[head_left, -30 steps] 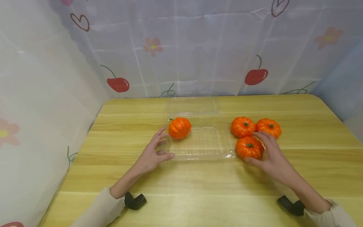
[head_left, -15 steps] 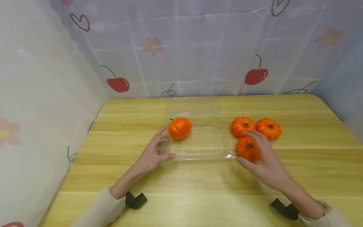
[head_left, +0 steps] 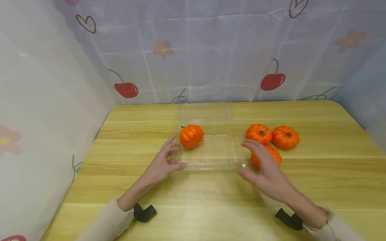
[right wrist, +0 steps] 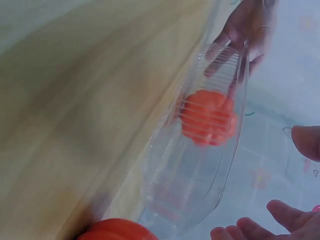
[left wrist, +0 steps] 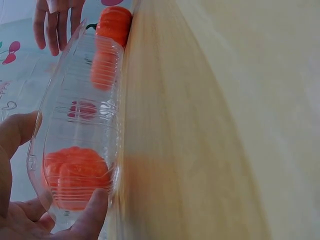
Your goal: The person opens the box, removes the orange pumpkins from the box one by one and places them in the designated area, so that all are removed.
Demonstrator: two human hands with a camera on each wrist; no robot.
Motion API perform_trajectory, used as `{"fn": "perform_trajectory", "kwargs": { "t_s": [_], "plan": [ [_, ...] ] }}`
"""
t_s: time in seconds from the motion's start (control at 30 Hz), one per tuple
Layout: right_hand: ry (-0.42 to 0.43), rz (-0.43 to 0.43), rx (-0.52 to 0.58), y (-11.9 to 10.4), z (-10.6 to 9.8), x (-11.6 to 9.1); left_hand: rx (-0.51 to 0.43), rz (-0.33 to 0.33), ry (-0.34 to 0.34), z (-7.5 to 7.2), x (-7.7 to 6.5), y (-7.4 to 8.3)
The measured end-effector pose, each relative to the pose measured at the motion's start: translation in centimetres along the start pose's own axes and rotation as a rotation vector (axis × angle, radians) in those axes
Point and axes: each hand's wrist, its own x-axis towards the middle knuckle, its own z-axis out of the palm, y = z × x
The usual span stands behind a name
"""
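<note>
A clear plastic clamshell container point(head_left: 215, 150) lies on the table with its lid raised back. Inside its left end sits a small orange pumpkin point(head_left: 191, 136), tilted with its green stem to the left. My left hand point(head_left: 163, 164) holds the container's left end, the thumb at the front corner and curled fingers along the side. Over the container's right end my right hand point(head_left: 266, 175) hovers, fingers spread and nothing in it. Partly behind that hand is a second pumpkin point(head_left: 274, 154); two others, a left one point(head_left: 257, 132) and a right one point(head_left: 285, 137), lie beyond it.
The wooden table point(head_left: 211, 204) ends at a printed curtain point(head_left: 217, 53) behind the container. A pale curtain point(head_left: 45, 110) hangs on the left. Dark wrist mounts, a left one point(head_left: 144, 213) and a right one point(head_left: 288, 220), sit below the wrists.
My right hand has moved left from around the nearest loose pumpkin toward the container's right end. My left hand and the pumpkins have stayed in place.
</note>
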Motion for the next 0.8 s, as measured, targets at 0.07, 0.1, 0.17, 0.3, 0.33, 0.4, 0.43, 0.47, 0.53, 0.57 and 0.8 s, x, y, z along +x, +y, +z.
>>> {"fn": "perform_trajectory", "kwargs": {
  "t_s": [0.07,0.1,0.17,0.3,0.33,0.4,0.43,0.47,0.53,0.57,0.8],
  "plan": [
    [-0.018,0.003,0.012,-0.3,0.3,0.3,-0.003,-0.001,0.003,0.1,0.0,0.0],
    [-0.027,0.008,0.018,-0.5,0.4,0.4,-0.004,-0.002,0.004,0.1,0.0,0.1],
    [-0.041,0.008,0.024,-0.7,0.7,0.7,-0.004,-0.005,0.007,0.2,-0.1,0.1],
    [-0.053,-0.015,0.020,-0.9,1.4,1.5,-0.006,-0.007,0.005,0.2,0.0,0.2],
    [-0.054,-0.024,0.018,-0.9,1.5,1.7,-0.007,-0.007,0.004,0.2,0.0,0.1],
    [-0.058,-0.040,0.017,-1.0,1.9,2.2,-0.008,-0.007,0.003,0.1,0.1,0.1],
    [-0.062,-0.045,0.018,-1.0,2.1,2.4,-0.006,-0.006,0.004,0.1,0.2,0.0],
    [-0.066,-0.048,0.023,-1.0,2.3,2.7,-0.005,-0.005,0.005,0.1,0.2,0.0],
    [-0.073,-0.045,0.034,-1.2,2.7,3.2,-0.005,-0.004,0.007,0.1,0.2,-0.1],
    [-0.077,-0.042,0.045,-1.2,2.9,3.5,-0.008,-0.004,0.007,0.0,0.2,-0.1],
    [-0.097,-0.014,0.085,-1.8,4.5,5.7,-0.011,-0.008,0.002,0.2,0.2,0.1]
  ]
}}
